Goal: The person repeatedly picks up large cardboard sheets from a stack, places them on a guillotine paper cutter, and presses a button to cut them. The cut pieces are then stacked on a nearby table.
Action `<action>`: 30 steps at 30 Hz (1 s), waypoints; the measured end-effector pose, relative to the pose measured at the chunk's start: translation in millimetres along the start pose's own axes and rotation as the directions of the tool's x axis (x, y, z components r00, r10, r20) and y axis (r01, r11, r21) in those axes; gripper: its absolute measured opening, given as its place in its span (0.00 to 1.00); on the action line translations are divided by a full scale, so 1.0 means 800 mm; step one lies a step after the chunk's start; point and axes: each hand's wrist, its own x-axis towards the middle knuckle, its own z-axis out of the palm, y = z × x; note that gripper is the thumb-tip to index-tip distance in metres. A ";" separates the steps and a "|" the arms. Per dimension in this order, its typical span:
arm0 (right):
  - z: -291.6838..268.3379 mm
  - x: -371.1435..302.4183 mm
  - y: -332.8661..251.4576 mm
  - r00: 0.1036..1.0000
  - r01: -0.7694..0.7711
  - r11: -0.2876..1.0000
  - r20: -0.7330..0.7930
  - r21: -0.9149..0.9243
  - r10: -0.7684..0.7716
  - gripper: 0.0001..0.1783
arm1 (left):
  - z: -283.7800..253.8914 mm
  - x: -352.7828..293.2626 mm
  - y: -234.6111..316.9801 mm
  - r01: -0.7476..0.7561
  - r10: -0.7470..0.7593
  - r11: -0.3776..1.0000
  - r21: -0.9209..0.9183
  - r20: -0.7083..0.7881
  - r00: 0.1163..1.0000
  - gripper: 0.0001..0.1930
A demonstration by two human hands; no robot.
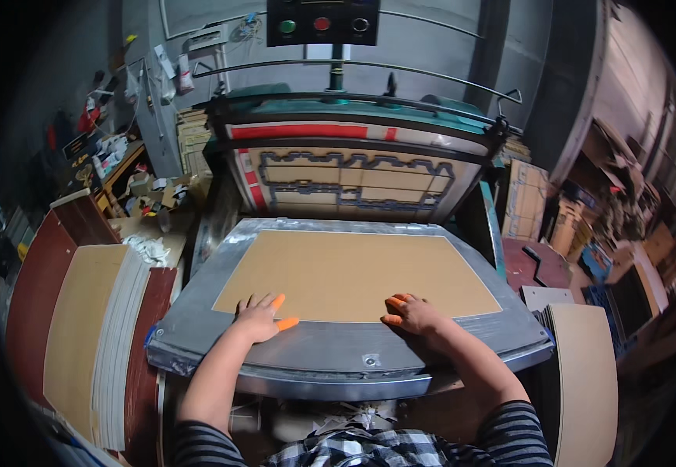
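Observation:
A flat brown cardboard sheet with a thin white edge lies on the grey metal platen of a press. My left hand rests at the sheet's near left edge, fingers spread, with orange finger covers on the thumb and one finger. At the near edge to the right, my right hand touches the sheet, its orange-covered thumb and finger apart. Neither hand grips anything. Beyond the sheet, the press's tilted upper part carries a cutting die board with dark rubber-lined outlines.
A stack of sheets stands at my left, beside dark red boards. More brown sheets are stacked at my right. Above the press hangs a control box with round buttons. A bent black handle lies on a red surface to the right.

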 end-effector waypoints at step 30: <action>-0.508 0.182 -0.160 0.284 -0.383 0.898 -0.953 -0.218 -0.110 0.40 | 0.042 -0.015 0.089 -0.307 0.313 0.949 0.063 -0.123 0.942 0.42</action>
